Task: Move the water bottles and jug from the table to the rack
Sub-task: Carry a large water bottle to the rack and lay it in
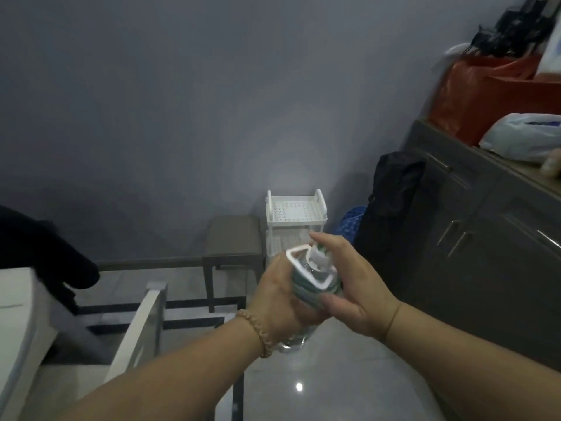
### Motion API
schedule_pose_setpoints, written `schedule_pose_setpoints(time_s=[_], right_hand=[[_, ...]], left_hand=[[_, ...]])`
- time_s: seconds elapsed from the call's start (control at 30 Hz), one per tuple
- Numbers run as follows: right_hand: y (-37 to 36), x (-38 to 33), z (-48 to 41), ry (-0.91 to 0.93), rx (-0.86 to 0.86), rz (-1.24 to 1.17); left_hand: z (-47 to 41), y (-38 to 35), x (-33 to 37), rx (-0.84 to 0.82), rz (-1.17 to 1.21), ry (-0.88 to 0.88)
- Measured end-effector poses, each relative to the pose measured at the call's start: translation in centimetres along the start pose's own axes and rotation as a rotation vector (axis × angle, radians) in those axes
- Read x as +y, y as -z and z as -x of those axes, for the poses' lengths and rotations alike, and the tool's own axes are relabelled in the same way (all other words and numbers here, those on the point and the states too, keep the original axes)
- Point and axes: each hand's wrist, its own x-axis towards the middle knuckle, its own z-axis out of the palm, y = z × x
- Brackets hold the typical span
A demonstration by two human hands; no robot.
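Observation:
A clear water jug (306,282) with a white cap, a white carrying handle and a green label hangs in the air at the centre of the view, gripped on both sides. My left hand (279,296) wraps its left side and my right hand (355,287) presses its right side, fingers near the cap. Its clear bottom shows below my left wrist. Beyond it, against the grey wall, stands the white tiered plastic rack (296,214); its perforated top tray holds nothing. The rack's lower tiers are partly hidden by the jug and my hands.
A grey stool (233,238) stands left of the rack. A black bag (391,214) and a blue basket (349,223) sit to its right, before a dark cabinet (485,223) topped with bags. A white chair (136,326) and table edge (18,314) are at left.

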Motion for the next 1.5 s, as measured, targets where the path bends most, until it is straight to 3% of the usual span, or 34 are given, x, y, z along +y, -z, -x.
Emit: schedule_pose_setpoints(time_s=[0.1, 0.17, 0.2, 0.23, 0.33, 0.4, 0.5, 0.6, 0.73, 0.8, 0.9, 0.97, 1.03, 1.1, 1.17, 1.33, 1.5], right_hand=[[1.0, 4.0, -4.9, -0.269, 0.18, -0.398], [1.4, 7.4, -9.0, -0.575, 0.375, -0.692], [1.4, 9.9, -10.9, -0.741, 0.419, -0.714], [1.4, 12.1, -12.6, -0.892, 0.381, -0.695], [0.0, 18.0, -16.4, -1.27, -0.027, -0.856], [-0.9, 20.7, -18.6, -1.356, -0.195, -1.03], [-1.7, 26.3, -22.1, -1.321, -0.214, -1.178], [-2.6, 31.8, -24.9, -1.248, -0.185, -1.294], [-4.4, 39.3, -27.7, -1.263, -0.133, -1.411], [-5.1, 42.5, -29.0, -1.224, -0.139, -1.431], [-6.2, 46.5, -31.0, -1.207, -0.07, -1.322], [-7.1, 48.6, -31.5, -1.224, -0.027, -1.298], [-8.6, 50.7, -32.0, -1.208, -0.013, -1.251], [-10.5, 52.7, -32.3, -1.156, -0.031, -1.121], [-11.8, 54.3, -32.3, -1.097, -0.05, -1.026], [-14.8, 57.7, -31.6, -0.977, -0.162, -0.861], [-17.4, 59.5, -31.0, -0.943, -0.135, -0.721]], left_hand=[[-5.4, 0.7, -4.5, -0.054, -0.102, -0.022], [-8.5, 1.2, -7.3, -0.064, -0.172, -0.029], [-10.0, 1.4, -8.3, -0.051, -0.185, -0.05], [-11.5, 1.7, -9.0, -0.032, -0.192, -0.083], [-16.1, 1.9, -11.6, 0.025, -0.2, -0.232], [-18.5, 1.4, -14.0, 0.048, -0.233, -0.311], [-22.9, 0.3, -19.1, 0.066, -0.284, -0.32], [-27.1, -0.8, -23.9, -0.027, -0.33, -0.26], [-32.4, -2.6, -30.1, -0.244, -0.407, 0.087], [-34.5, -3.8, -33.8, -0.23, -0.224, 0.305], [-36.4, -3.7, -36.9, -0.163, 0.221, 0.548], [-37.9, -3.1, -37.8, 0.036, 0.456, 0.664], [-39.5, -3.6, -39.3, 0.117, 0.411, 0.725], [-40.5, -5.4, -41.9, -0.035, 0.312, 0.756], [-41.0, -7.1, -43.7, -0.121, 0.281, 0.908], [-39.4, -9.2, -49.1, -0.14, 0.222, 0.867], [-38.9, -9.6, -51.7, -0.154, 0.189, 0.82]])
